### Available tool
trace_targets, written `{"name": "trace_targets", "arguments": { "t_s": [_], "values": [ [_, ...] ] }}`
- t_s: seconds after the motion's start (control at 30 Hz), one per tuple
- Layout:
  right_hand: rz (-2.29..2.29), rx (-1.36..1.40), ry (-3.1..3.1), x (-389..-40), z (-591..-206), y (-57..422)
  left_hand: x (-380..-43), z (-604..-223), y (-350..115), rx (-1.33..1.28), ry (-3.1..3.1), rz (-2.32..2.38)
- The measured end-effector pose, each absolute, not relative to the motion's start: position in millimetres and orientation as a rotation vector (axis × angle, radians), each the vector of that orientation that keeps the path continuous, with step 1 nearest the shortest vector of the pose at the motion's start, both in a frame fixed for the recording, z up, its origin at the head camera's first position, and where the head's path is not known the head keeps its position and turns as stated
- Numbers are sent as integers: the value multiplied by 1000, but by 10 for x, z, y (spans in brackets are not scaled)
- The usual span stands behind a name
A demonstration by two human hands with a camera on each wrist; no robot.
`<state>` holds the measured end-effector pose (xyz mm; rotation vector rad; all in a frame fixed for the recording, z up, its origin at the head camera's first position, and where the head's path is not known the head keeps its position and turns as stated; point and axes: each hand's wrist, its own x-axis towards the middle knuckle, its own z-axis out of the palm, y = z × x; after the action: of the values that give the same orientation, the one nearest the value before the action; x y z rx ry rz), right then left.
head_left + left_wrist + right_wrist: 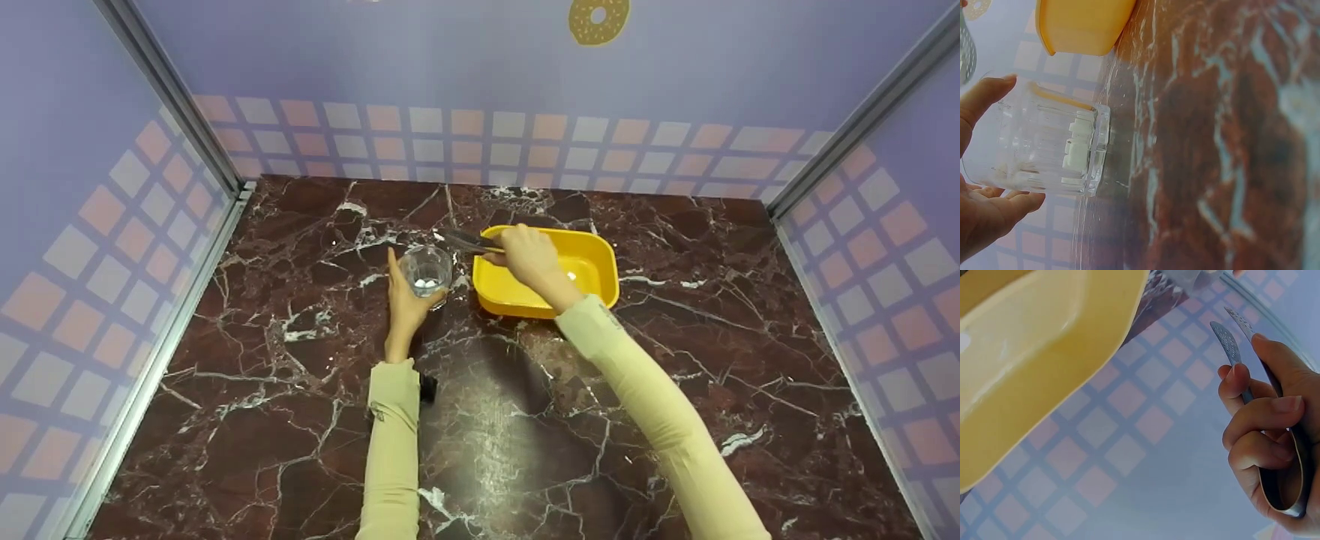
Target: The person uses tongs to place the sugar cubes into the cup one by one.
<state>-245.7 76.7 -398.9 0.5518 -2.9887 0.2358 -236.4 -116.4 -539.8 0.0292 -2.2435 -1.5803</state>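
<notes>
My left hand [407, 306] holds a clear glass cup [427, 261] upright on the table, thumb on one side and fingers on the other. Several small white pieces [1077, 149] lie at the bottom of the cup. With my right hand [531, 259] I grip metal tongs [1230, 346] with perforated tips. Those tips stand apart, nothing between them, and point left towards the cup's rim. Beneath the right hand sits a yellow plastic basin [517, 308]. One white piece [571, 276] shows inside it, near the right wrist.
The dark red marbled tabletop [300, 420] carries everything. Purple panels with a pink and white check stand at the back [420, 67], left [67, 225] and right [900, 247]. A small black object [428, 388] shows beside the left cuff.
</notes>
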Motion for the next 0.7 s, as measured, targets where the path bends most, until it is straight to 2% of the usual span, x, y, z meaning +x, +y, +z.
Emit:
{"name": "trace_targets", "arguments": {
  "t_s": [0.33, 0.7],
  "values": [
    [130, 399, -2990, -2468, -3977, 1271, -2361, -5432, -1157, 15, -2218, -1598],
    [41, 310, -2985, -2480, -4190, 1766, -2382, -5441, -1164, 13, -2223, -1580]
  ]
}}
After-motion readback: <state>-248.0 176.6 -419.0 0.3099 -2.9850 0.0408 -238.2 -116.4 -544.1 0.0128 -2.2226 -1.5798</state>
